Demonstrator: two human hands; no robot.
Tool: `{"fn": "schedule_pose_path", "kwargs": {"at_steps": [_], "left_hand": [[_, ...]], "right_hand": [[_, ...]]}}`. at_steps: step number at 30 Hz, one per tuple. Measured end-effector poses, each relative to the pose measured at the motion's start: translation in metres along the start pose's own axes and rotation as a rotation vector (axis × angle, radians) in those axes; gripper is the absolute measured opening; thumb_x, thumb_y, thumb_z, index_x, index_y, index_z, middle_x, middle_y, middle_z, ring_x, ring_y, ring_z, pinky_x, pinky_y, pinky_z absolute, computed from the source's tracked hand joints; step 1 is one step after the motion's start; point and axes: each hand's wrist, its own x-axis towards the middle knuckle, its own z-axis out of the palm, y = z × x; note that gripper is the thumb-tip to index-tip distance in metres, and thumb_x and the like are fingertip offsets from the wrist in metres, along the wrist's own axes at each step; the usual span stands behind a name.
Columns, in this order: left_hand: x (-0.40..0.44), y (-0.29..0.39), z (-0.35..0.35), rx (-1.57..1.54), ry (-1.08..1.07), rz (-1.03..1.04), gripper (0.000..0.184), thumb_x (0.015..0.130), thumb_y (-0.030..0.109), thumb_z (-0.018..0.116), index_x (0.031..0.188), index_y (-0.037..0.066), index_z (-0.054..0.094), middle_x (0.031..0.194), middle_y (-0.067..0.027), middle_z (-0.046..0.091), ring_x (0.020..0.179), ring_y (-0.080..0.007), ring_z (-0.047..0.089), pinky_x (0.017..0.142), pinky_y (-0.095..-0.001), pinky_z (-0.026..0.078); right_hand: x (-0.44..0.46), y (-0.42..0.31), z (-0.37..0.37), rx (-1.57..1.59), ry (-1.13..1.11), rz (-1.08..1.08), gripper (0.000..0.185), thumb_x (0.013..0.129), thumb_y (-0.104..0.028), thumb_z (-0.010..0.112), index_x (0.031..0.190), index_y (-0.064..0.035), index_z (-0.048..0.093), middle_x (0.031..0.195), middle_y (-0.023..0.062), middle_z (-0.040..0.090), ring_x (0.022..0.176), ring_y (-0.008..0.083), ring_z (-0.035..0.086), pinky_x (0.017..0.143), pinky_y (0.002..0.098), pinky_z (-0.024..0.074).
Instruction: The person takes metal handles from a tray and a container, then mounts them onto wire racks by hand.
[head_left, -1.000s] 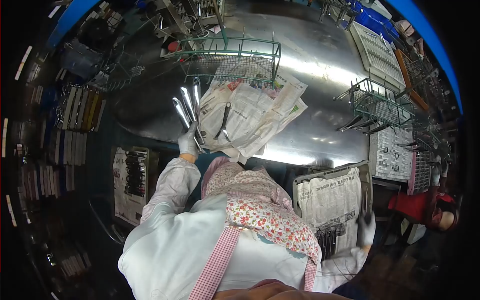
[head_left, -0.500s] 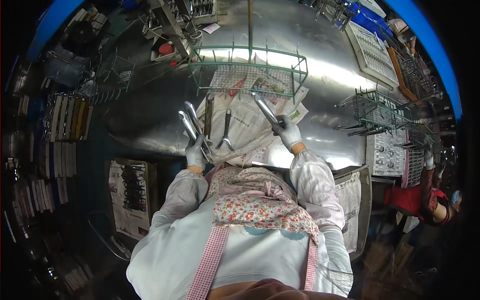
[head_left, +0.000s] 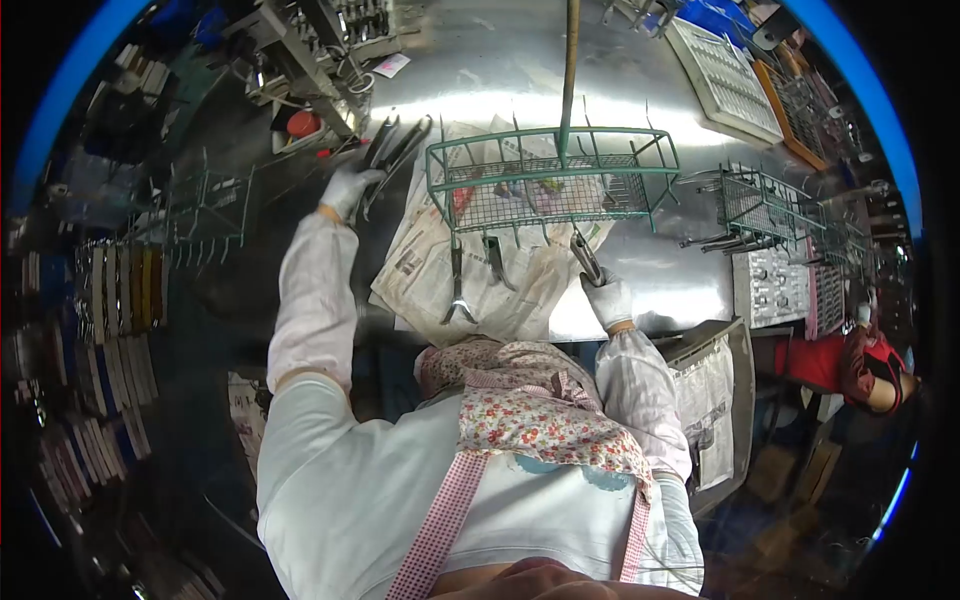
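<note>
My gloved left hand (head_left: 348, 192) is closed round several metal tools (head_left: 395, 150) over the left side of the metal table. At the right edge of the newspaper, my gloved right hand (head_left: 608, 298) grips a metal tool (head_left: 588, 258) that points up toward the green wire rack (head_left: 550, 175). The rack stands over the newspaper (head_left: 415, 262). Below its front, a forked tool (head_left: 458, 290) lies on the paper, and beside it a dark, short-looking tool (head_left: 497, 262) shows, its upper part behind the rack.
More wire racks stand at the right (head_left: 760, 205) and left (head_left: 210, 205). A white tray (head_left: 725, 80) lies at the back right. Beside my right arm is a newspaper-lined tray (head_left: 705, 400). A person in red (head_left: 835, 362) works at far right.
My left hand has moved up and left with its tools. My right hand came from the lower tray to the newspaper with a tool, then shifted right. The camera view has shifted.
</note>
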Motion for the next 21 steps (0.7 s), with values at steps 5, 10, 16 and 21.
{"fn": "schedule_pose_path", "kwargs": {"at_steps": [5,10,16,21], "left_hand": [[0.045,0.045,0.009,0.452,-0.3,0.017,0.026,0.077,0.024,0.065,0.087,0.0,0.068,0.067,-0.0097,0.066,0.055,-0.016,0.063,0.049,-0.0289,0.047],[0.112,0.009,0.013,0.514,-0.576,-0.1,0.027,0.074,0.028,0.068,0.086,0.004,0.07,0.072,-0.0081,0.066,0.063,-0.0177,0.063,0.056,-0.0331,0.049],[0.13,-0.025,0.055,0.404,-0.556,0.173,0.024,0.074,0.02,0.068,0.09,0.003,0.069,0.07,-0.0019,0.061,0.057,-0.0106,0.053,0.051,-0.0251,0.043],[0.143,0.018,0.124,0.371,-0.486,0.377,0.045,0.073,0.007,0.059,0.117,-0.001,0.058,0.099,-0.012,0.065,0.086,-0.0205,0.061,0.077,-0.0309,0.049]], "right_hand": [[-0.007,-0.006,-0.006,0.11,-0.037,0.061,0.026,0.078,-0.036,0.067,0.082,-0.0103,0.069,0.072,0.0157,0.065,0.069,0.032,0.064,0.065,0.0382,0.0499],[-0.016,-0.015,-0.013,0.106,-0.033,0.099,0.023,0.078,-0.031,0.068,0.083,-0.0077,0.068,0.068,0.013,0.064,0.063,0.0251,0.062,0.062,0.035,0.0489],[-0.022,-0.012,-0.014,0.087,-0.026,0.08,0.024,0.079,-0.028,0.068,0.083,-0.0051,0.067,0.061,0.0115,0.06,0.056,0.0191,0.058,0.059,0.0333,0.0471],[-0.033,-0.034,-0.023,0.067,-0.12,0.131,0.023,0.079,-0.027,0.067,0.088,-0.0063,0.068,0.073,0.0127,0.066,0.065,0.0223,0.064,0.063,0.0335,0.0501]]}}
